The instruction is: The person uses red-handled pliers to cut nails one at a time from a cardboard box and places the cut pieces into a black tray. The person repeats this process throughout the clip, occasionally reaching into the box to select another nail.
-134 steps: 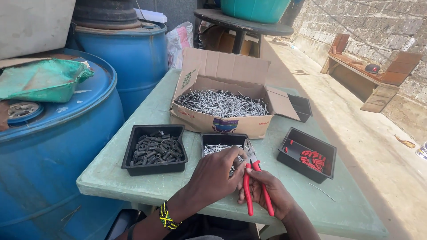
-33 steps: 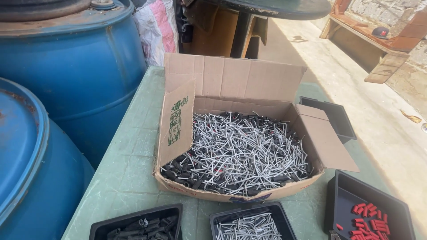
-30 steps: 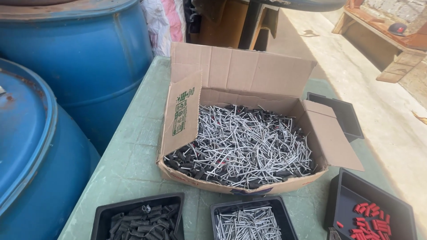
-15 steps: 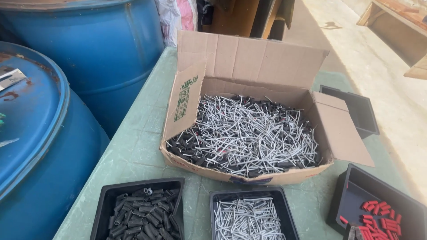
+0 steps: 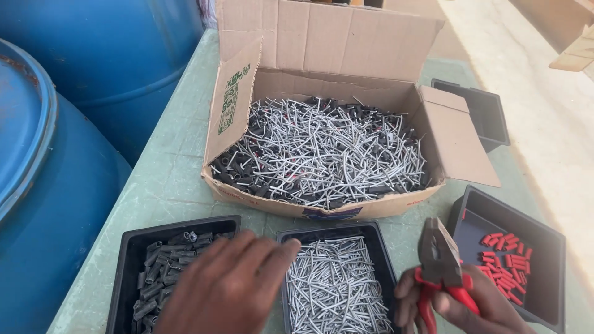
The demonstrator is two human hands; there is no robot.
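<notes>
Right-hand fingers [image 5: 455, 307] are curled shut around the red handles of a pair of pliers [image 5: 440, 267], whose steel jaws point up and away, closed, with nothing between them. Left-hand fingers [image 5: 272, 252] lie extended and loosely together, gripping nothing; their tips overhang the near-left corner of the black tray of bare metal pins [image 5: 337, 286]. The left hand [image 5: 229, 287] is palm down, its back covering part of the black tray of dark sleeves [image 5: 154, 272]. The right hand [image 5: 461, 306] sits low at the frame edge, between the pin tray and the black tray of red caps [image 5: 508, 269].

The step in hand appears to be the reach for a fresh piece: the left hand is aimed toward the open cardboard box [image 5: 328, 117], heaped with unsorted capped pins, just beyond the trays. The next move calls for pinching out a single pin from the tangle and presenting it to the plier jaws. An empty black tray [image 5: 479, 111] rests on the green desk [image 5: 170, 185], beside blue drums [image 5: 55, 185].
</notes>
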